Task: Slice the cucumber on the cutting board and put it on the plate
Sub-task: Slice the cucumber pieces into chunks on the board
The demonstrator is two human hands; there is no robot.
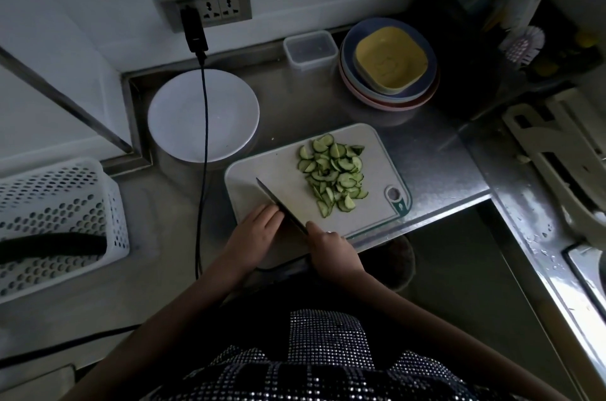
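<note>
A pile of half-moon cucumber slices (334,176) lies on the right half of the white cutting board (262,174). My right hand (329,245) grips the handle of a dark knife (277,200) whose blade points up-left across the board, left of the slices. My left hand (259,230) rests at the board's near-left edge, its fingers lying against the blade's left side. An empty white plate (183,115) sits behind and left of the board. I cannot tell whether an uncut piece lies under my left hand.
A black cable (203,125) hangs from the wall socket across the plate. A white perforated basket (62,213) stands at left. Stacked plates with a yellow dish (390,63) and a clear lidded box (310,48) sit at the back. A sink edge (537,236) runs along the right.
</note>
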